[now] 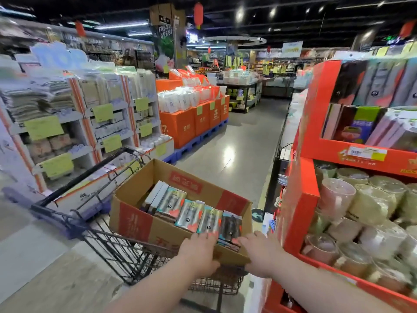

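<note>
Both hands hold a box on a cart in a shop aisle.

The open cardboard box sits tilted across the top of the wire cart, its near edge toward the person. The left hand grips that near wall, with the fingers curled over the rim and the thumb on the outside. The right hand clasps the box's near right corner; its fingers wrap round the far side, mostly hidden. Inside the box a row of flat packs stands on edge, the nearest one just beside both hands. A red shelf stacked with wrapped cups stands close on the right. Orange crates line the grey floor on the left, further off.
</note>
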`<action>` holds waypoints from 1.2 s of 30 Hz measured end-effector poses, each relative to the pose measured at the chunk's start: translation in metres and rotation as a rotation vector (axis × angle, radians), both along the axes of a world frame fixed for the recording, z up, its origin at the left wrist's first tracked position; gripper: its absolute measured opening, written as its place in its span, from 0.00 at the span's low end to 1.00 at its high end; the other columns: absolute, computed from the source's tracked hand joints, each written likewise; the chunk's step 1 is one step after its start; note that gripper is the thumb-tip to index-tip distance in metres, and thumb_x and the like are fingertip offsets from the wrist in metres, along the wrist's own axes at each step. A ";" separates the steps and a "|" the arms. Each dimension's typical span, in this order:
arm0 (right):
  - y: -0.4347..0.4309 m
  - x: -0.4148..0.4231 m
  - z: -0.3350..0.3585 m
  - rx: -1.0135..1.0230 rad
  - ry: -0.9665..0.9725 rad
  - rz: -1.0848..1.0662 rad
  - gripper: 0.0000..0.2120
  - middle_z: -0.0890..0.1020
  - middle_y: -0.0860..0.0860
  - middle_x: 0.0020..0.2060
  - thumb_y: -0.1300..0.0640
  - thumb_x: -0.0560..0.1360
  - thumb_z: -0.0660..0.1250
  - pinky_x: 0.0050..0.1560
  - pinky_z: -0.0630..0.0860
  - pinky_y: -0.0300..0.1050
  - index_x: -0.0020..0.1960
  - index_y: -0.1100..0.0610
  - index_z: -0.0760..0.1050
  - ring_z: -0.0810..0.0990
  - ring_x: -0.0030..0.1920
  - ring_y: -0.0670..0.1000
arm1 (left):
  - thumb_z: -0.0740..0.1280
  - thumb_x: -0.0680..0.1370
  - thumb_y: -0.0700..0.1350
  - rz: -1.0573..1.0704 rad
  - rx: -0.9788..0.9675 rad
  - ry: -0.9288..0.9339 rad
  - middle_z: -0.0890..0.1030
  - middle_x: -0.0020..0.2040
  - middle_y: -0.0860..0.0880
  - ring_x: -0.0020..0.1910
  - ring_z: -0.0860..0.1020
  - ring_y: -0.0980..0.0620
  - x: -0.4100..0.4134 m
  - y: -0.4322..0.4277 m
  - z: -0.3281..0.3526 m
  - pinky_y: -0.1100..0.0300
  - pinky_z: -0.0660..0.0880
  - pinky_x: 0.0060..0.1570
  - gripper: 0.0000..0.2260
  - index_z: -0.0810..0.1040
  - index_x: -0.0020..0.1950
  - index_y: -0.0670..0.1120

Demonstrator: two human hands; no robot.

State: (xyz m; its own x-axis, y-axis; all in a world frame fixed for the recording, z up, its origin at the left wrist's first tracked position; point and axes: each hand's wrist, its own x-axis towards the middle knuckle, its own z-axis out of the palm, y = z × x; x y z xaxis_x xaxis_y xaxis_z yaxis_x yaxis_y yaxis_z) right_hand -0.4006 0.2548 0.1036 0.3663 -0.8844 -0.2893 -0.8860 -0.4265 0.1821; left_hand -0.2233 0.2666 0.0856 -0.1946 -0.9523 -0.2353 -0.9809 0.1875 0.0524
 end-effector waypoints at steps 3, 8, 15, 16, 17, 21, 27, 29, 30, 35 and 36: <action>-0.007 0.040 -0.011 0.031 -0.008 0.015 0.30 0.68 0.55 0.69 0.49 0.74 0.64 0.67 0.62 0.58 0.73 0.53 0.61 0.66 0.69 0.58 | 0.63 0.76 0.58 0.021 0.016 -0.005 0.64 0.73 0.45 0.70 0.64 0.43 0.046 -0.004 -0.009 0.45 0.66 0.67 0.34 0.53 0.77 0.48; -0.012 0.085 -0.030 0.092 -0.004 0.019 0.29 0.69 0.56 0.67 0.49 0.74 0.64 0.69 0.59 0.61 0.72 0.54 0.61 0.64 0.70 0.60 | 0.61 0.76 0.59 0.050 0.047 -0.001 0.66 0.71 0.46 0.69 0.66 0.44 0.096 -0.007 -0.027 0.47 0.68 0.66 0.33 0.55 0.77 0.49; -0.035 0.112 -0.046 0.153 -0.028 0.012 0.27 0.70 0.55 0.66 0.48 0.74 0.64 0.67 0.63 0.58 0.71 0.54 0.62 0.67 0.67 0.59 | 0.61 0.76 0.58 0.060 0.062 0.048 0.65 0.72 0.47 0.70 0.64 0.44 0.119 -0.022 -0.044 0.47 0.66 0.67 0.33 0.54 0.77 0.48; -0.040 0.114 -0.048 0.157 -0.035 0.010 0.28 0.70 0.55 0.67 0.48 0.74 0.64 0.68 0.62 0.57 0.71 0.54 0.62 0.67 0.68 0.58 | 0.61 0.76 0.59 0.063 0.069 0.052 0.65 0.72 0.47 0.70 0.64 0.44 0.122 -0.025 -0.046 0.47 0.65 0.67 0.33 0.54 0.77 0.48; -0.046 0.116 -0.050 0.163 -0.039 0.002 0.29 0.70 0.55 0.67 0.48 0.74 0.64 0.69 0.62 0.57 0.71 0.53 0.62 0.67 0.68 0.58 | 0.62 0.76 0.58 0.067 0.075 0.055 0.64 0.73 0.47 0.71 0.64 0.45 0.124 -0.028 -0.047 0.47 0.65 0.68 0.33 0.54 0.77 0.48; -0.074 0.131 -0.050 0.197 -0.046 -0.015 0.30 0.66 0.54 0.70 0.47 0.75 0.64 0.69 0.61 0.59 0.74 0.53 0.59 0.65 0.70 0.57 | 0.61 0.76 0.57 0.108 0.061 0.067 0.63 0.74 0.47 0.72 0.62 0.45 0.141 -0.048 -0.050 0.47 0.64 0.70 0.32 0.54 0.77 0.48; -0.130 0.147 -0.050 0.244 -0.133 0.031 0.30 0.66 0.53 0.71 0.51 0.77 0.63 0.68 0.62 0.57 0.76 0.52 0.56 0.65 0.71 0.58 | 0.62 0.77 0.58 0.158 0.051 0.040 0.62 0.75 0.48 0.73 0.61 0.46 0.156 -0.098 -0.049 0.48 0.62 0.71 0.32 0.55 0.77 0.49; -0.153 0.148 -0.058 0.258 -0.155 0.046 0.30 0.67 0.53 0.70 0.52 0.76 0.63 0.69 0.63 0.58 0.75 0.52 0.57 0.65 0.70 0.58 | 0.62 0.77 0.58 0.162 0.052 0.030 0.62 0.75 0.48 0.73 0.61 0.46 0.155 -0.118 -0.047 0.49 0.62 0.71 0.32 0.55 0.77 0.49; -0.164 0.147 -0.062 0.266 -0.154 0.047 0.29 0.68 0.54 0.69 0.52 0.76 0.62 0.68 0.63 0.58 0.75 0.52 0.58 0.66 0.69 0.58 | 0.62 0.77 0.58 0.162 0.052 0.028 0.63 0.74 0.48 0.73 0.61 0.46 0.155 -0.128 -0.046 0.49 0.62 0.70 0.31 0.56 0.77 0.49; -0.214 0.135 -0.080 0.288 -0.167 0.054 0.27 0.71 0.54 0.66 0.51 0.74 0.63 0.66 0.64 0.58 0.71 0.53 0.63 0.68 0.67 0.58 | 0.62 0.77 0.58 0.186 0.082 0.010 0.62 0.75 0.49 0.73 0.61 0.47 0.147 -0.171 -0.052 0.50 0.62 0.71 0.32 0.55 0.77 0.49; -0.222 0.133 -0.084 0.295 -0.174 0.054 0.27 0.71 0.54 0.66 0.50 0.74 0.64 0.65 0.64 0.58 0.71 0.52 0.63 0.69 0.67 0.58 | 0.62 0.77 0.58 0.195 0.091 0.003 0.62 0.75 0.49 0.73 0.61 0.47 0.145 -0.178 -0.054 0.49 0.62 0.71 0.32 0.55 0.77 0.49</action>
